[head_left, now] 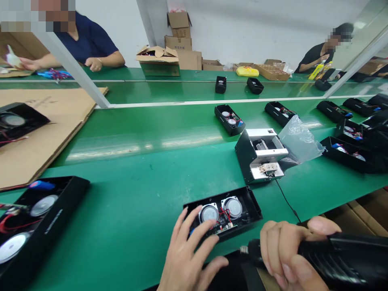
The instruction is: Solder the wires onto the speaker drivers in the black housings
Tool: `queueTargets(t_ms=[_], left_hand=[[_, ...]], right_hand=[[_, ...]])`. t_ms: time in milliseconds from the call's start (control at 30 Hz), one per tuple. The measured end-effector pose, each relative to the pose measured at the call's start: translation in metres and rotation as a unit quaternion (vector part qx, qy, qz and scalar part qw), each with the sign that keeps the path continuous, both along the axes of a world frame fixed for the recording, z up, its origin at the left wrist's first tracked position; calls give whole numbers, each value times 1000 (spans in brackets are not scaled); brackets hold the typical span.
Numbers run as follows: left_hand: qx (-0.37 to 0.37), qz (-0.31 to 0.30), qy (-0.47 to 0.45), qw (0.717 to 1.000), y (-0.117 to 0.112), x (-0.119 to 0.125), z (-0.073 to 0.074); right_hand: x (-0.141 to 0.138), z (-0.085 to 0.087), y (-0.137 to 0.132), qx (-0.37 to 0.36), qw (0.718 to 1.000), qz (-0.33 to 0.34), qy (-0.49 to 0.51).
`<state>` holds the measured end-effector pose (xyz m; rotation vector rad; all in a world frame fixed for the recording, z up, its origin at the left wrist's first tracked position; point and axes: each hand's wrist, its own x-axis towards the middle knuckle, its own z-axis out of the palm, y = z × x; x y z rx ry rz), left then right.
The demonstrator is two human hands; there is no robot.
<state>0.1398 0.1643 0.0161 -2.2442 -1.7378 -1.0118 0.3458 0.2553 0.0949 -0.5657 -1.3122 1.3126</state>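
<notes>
My left hand (189,252) lies with spread fingers on an open black speaker housing (253,206), its fingertips over the round speaker drivers (209,213) and red wiring. A second driver (232,207) sits beside the first, with a small circuit board (222,230) below them at the housing's near edge. My right hand (287,254) is closed around a black electric screwdriver (339,258), whose metal tip (243,249) points left toward the housing, just short of it. The near part of the housing is hidden by my left hand.
Several similar black housings lie along the green conveyor belt (145,190), with a larger one at near left. A white-and-black fixture (260,155) and a plastic bag (300,139) stand ahead. Beyond a white rail, co-workers sit at the far bench among cardboard boxes (178,40).
</notes>
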Motion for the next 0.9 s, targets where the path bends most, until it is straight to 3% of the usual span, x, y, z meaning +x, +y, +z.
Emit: queueTargets(t_ms=[133,233,333,700,900], left_hand=[[-42,62,25,997,0,-9,-13],[-56,58,16,997,3,-4,-30],[-57,53,6,997,8,-2,-41],[-50,16,-47,998,16,-7,-37],[-43,10,-46,998,15,-7,-38]], right_hand=[[0,-4,12,23,998,-36,50],[1,-17,20,29,994,-86,68],[0,-30,26,33,995,-86,48],[-5,-41,33,24,999,-40,25],[-7,-25,23,10,997,-59,51]])
